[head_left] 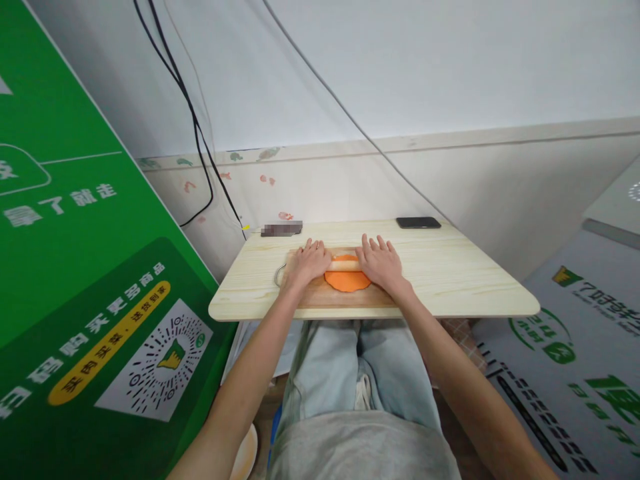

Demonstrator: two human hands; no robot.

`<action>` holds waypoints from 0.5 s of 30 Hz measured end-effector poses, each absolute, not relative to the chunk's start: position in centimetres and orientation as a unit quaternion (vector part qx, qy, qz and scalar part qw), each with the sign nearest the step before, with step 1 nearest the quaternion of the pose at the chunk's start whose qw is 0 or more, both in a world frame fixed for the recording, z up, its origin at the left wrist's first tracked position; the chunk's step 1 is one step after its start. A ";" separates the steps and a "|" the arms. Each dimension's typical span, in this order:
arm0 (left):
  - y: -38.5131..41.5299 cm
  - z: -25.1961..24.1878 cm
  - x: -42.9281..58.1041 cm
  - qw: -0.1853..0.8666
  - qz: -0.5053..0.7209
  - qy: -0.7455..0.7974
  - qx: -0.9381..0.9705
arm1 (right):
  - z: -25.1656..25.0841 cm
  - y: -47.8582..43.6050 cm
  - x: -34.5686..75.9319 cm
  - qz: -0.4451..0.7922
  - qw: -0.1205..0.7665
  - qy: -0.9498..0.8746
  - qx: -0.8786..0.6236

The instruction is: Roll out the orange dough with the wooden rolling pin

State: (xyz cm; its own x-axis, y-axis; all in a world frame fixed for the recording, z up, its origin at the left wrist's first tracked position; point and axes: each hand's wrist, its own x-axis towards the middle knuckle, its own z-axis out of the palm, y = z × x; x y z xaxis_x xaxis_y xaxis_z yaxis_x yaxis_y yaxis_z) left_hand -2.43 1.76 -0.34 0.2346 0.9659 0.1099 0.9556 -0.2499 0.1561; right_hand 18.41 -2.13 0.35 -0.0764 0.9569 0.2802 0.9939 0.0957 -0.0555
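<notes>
A flat, round sheet of orange dough [349, 283] lies on a wooden cutting board [320, 298]. Across its far part rests a pale wooden rolling pin [345, 265]. My left hand [312, 261] lies over the pin's left end, its fingers stretched forward rather than wrapped round it. Over the right end, my right hand [381, 263] presses palm down, with fingers extended and slightly spread. Both ends of the pin are hidden beneath my hands.
The board lies on a light wood-grain table [465, 287] against the wall. A phone [419, 223] sits at the back right, and a dark, blurred-out object [281, 229] at the back left. Cables [197, 127] hang at left. Green panel [100, 267] and grey panel [575, 320] flank the table.
</notes>
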 end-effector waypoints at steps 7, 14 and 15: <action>4.7 0.9 -1.9 0.098 0.054 0.641 0.760 | 1.8 1.5 18.9 -0.006 0.058 -0.739 -0.672; 1.1 -0.1 -2.3 0.031 0.087 0.613 0.785 | 1.8 -2.6 17.6 -0.060 0.098 -0.710 -0.695; 0.1 -0.5 -2.4 0.013 0.101 0.604 0.790 | 1.6 -3.6 17.4 -0.074 0.110 -0.705 -0.697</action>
